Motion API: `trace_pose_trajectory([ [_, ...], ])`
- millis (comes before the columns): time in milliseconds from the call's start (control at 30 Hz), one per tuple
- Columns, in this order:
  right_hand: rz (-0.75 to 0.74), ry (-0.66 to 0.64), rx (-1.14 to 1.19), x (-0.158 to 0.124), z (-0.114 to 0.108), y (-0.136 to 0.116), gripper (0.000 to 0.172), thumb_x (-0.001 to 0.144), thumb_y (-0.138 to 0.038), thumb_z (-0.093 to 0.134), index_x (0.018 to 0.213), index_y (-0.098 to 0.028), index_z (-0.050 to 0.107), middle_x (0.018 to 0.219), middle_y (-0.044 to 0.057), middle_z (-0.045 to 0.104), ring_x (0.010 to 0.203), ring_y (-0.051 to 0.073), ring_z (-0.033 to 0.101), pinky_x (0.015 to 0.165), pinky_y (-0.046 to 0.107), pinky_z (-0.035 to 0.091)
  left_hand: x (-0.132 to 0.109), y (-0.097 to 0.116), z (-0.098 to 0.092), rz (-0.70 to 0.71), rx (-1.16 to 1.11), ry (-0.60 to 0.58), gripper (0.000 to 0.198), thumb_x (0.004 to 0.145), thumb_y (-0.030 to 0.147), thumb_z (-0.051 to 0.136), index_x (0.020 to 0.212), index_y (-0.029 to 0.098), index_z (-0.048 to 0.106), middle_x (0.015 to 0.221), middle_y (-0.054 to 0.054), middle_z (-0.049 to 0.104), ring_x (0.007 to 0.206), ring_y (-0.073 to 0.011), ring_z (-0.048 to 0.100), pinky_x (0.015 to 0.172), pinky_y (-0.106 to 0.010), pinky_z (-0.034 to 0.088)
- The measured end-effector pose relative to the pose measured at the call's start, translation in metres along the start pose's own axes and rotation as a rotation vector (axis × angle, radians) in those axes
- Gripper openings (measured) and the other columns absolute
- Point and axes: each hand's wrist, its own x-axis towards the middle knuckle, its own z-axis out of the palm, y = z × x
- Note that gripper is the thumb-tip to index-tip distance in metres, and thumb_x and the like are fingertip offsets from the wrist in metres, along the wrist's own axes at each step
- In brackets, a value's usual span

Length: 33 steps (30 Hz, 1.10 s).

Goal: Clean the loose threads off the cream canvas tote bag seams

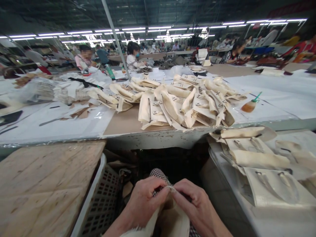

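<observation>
Factory hall; far worktable heaped with cream pieces. Near centre, left hand, right hand both pinch fabric piece edge; better pinches close, edge taut.

The cream fabric piece is plain off-white canvas, soft and folded over on itself. Its top edge is bunched into a narrow ridge, pinched between the left grip and the right grip, whose fingertips meet over it. Below both grips the cloth widens and hangs downward. One flap trails under the left grip's wrist and shows a rough lower edge. The rest runs out of view.
</observation>
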Motion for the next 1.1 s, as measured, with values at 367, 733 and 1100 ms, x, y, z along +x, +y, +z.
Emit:
trace_pose_trajectory([
  [367,-0.088,0.064,-0.142,-0.002,0.010,-0.002,0.034,0.099,-0.036,0.047,0.079,-0.021,0.070,0.076,0.002,0.064,0.071,0.016,0.060,0.065,0.026,0.047,-0.004,0.004,-0.011,-0.065,-0.116,-0.086,0.023,0.090,0.031,0.056,0.083,0.020,0.075,0.077,0.002,0.073,0.073,-0.0151,0.064,0.067,-0.022,0.043],
  [733,-0.024,-0.195,-0.012,-0.010,-0.006,-0.010,0.029,0.100,-0.032,0.047,0.114,-0.028,0.072,0.104,0.002,0.074,0.096,0.022,0.068,0.088,0.030,0.052,-0.020,0.005,-0.018,-0.010,-0.209,-0.231,0.026,0.094,0.027,0.051,0.108,0.025,0.074,0.093,0.004,0.075,0.086,-0.0160,0.067,0.077,-0.020,0.047],
  [1100,-0.052,-0.205,-0.135,-0.009,-0.005,-0.024,0.028,0.098,-0.032,0.051,0.120,-0.031,0.069,0.106,0.001,0.076,0.098,0.022,0.070,0.086,0.029,0.053,-0.032,-0.003,0.003,-0.071,-0.369,-0.077,0.024,0.086,0.034,0.062,0.092,0.014,0.073,0.093,-0.006,0.076,0.082,-0.0199,0.067,0.074,-0.025,0.051],
])
